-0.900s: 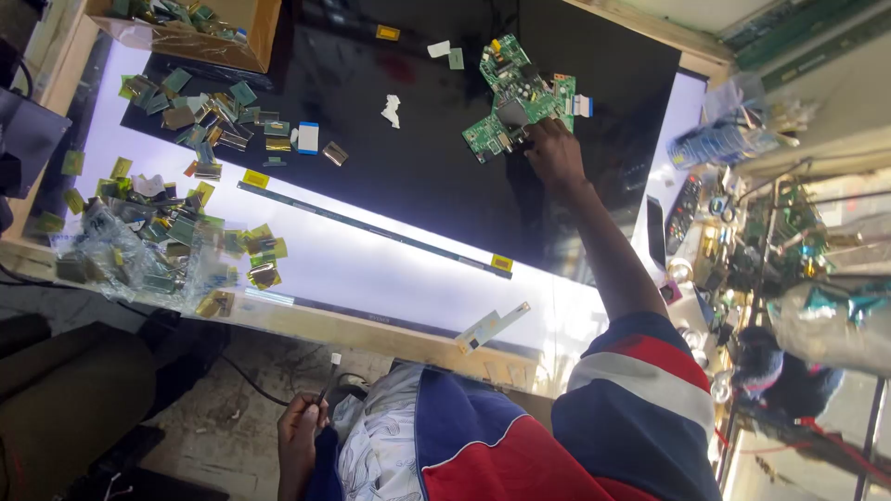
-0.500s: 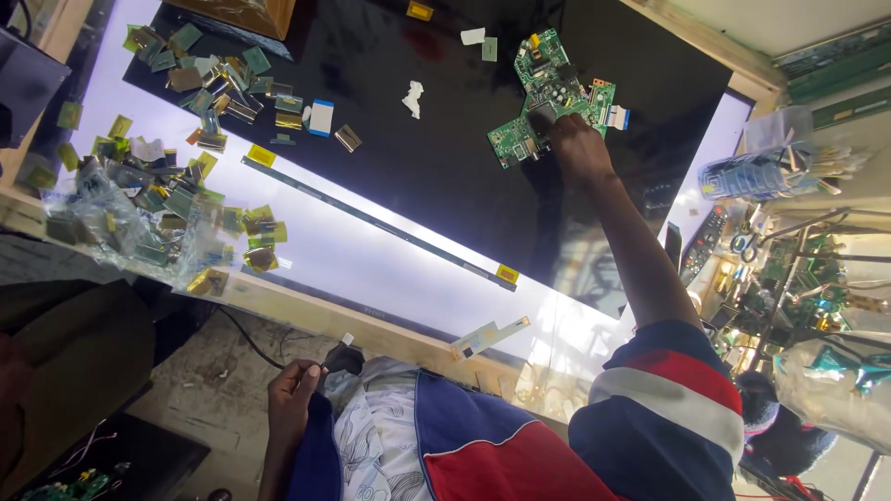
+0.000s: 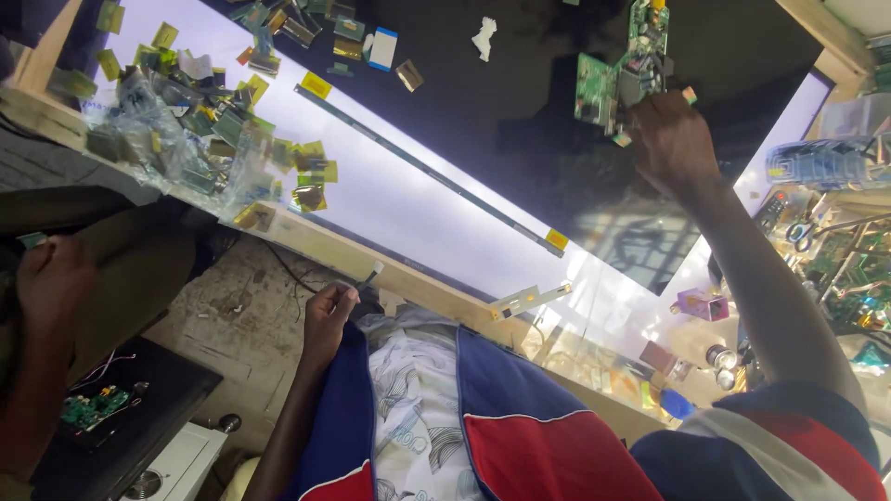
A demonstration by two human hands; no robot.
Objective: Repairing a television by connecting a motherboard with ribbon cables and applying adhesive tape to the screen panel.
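Observation:
My right hand [image 3: 670, 139] reaches far over a black panel [image 3: 520, 111] and grips a cluster of green circuit boards [image 3: 613, 79] at their near edge. The panel lies on a lit white sheet [image 3: 399, 199] on a wooden-edged table [image 3: 418, 278]. My left hand [image 3: 325, 320] is low by my chest, just below the table's edge, with its fingers closed on a thin stick-like tool [image 3: 369, 276] that has a pale tip. A long thin strip [image 3: 427, 172] with yellow tabs lies across the white sheet between my hands.
Several small yellow and green parts and clear plastic bags [image 3: 195, 139] litter the table's left end. Another person's hand [image 3: 51, 288] is at the left edge above a small green board [image 3: 93, 408] on a dark box. Tools and cluttered shelves [image 3: 835, 241] stand at the right.
My right hand has stayed on the green boards. My left hand has come up from near the floor toward the table's edge. The view has drawn closer.

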